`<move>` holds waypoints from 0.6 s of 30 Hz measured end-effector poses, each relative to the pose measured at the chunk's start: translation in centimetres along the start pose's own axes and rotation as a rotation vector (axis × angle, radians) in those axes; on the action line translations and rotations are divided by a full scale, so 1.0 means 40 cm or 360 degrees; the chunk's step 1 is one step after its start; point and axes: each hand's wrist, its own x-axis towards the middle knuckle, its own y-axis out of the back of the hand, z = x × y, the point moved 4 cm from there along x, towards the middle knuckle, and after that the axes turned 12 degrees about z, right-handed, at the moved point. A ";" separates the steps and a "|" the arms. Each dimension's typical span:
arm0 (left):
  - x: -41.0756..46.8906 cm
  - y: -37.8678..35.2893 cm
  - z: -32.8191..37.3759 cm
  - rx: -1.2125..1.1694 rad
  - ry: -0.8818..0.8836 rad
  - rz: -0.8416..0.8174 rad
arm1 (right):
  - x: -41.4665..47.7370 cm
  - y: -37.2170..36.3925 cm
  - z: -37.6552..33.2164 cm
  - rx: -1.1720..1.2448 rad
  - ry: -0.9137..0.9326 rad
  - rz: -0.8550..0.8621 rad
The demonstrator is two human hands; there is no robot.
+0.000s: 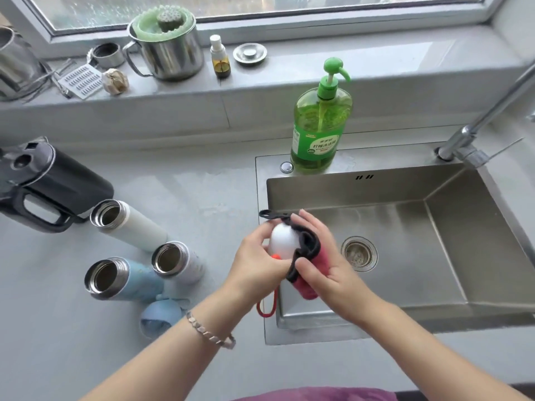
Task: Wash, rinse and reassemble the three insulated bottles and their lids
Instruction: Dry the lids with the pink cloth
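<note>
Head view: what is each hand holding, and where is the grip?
The left hand pinches the white lid by its lower side; the right hand clutches a black-and-red cloth bunched against it.

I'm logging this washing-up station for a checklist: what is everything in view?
Sink: one, steel, right.
Tap: one, chrome, far right.
Bottles: three, two white, one blue, open, counter left of sink.
Blue lid: one, counter, nearest the camera.
White lid: one, red loop, held over sink edge.
Cloth: one, black and pink, against white lid.
Soap bottle: one, green, sink's back rim.
Jug: one, black, counter far left.
Mug: one, steel, green cover, windowsill.
Left hand: holds white lid.
Right hand: holds cloth.
</note>
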 end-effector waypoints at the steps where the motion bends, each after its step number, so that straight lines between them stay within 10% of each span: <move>1: -0.017 -0.010 0.006 0.0020 -0.0072 0.0011 | -0.008 -0.005 0.005 0.0057 0.0029 0.0037; 13: -0.105 -0.038 -0.010 -0.0189 -0.0327 0.0059 | -0.035 0.060 0.033 0.0618 -0.0881 0.0614; 18: -0.111 -0.049 -0.048 -0.0234 -0.0155 -0.0046 | -0.042 0.065 0.043 0.0316 -0.0680 0.0860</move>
